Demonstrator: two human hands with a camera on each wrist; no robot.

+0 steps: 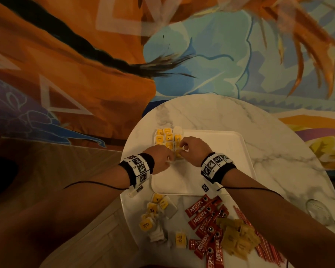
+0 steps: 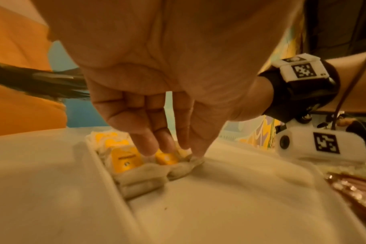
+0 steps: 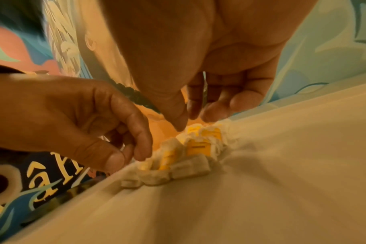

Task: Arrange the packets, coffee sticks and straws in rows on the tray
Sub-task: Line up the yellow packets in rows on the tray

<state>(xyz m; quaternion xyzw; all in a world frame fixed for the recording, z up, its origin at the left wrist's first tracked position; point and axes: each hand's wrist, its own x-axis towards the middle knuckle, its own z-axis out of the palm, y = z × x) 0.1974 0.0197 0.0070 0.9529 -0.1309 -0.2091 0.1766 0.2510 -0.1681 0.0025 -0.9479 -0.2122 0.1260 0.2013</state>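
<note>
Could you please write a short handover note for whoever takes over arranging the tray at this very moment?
Left hand: fingertips press on the yellow tea bags at the tray's near row; no closed grip visible.
Right hand: fingers curled over the same rows, seemingly pinching a tea bag, though its grip is unclear.
White tray: tea bags sit in rows in the far-left corner; the rest is bare.
On the marble table, nearer the person: loose tea bags, Nescafe coffee sticks, brown packets, red striped straws.
Done: several tea bags are rowed.
Left: remaining tea bags, all sticks, packets and straws.
</note>
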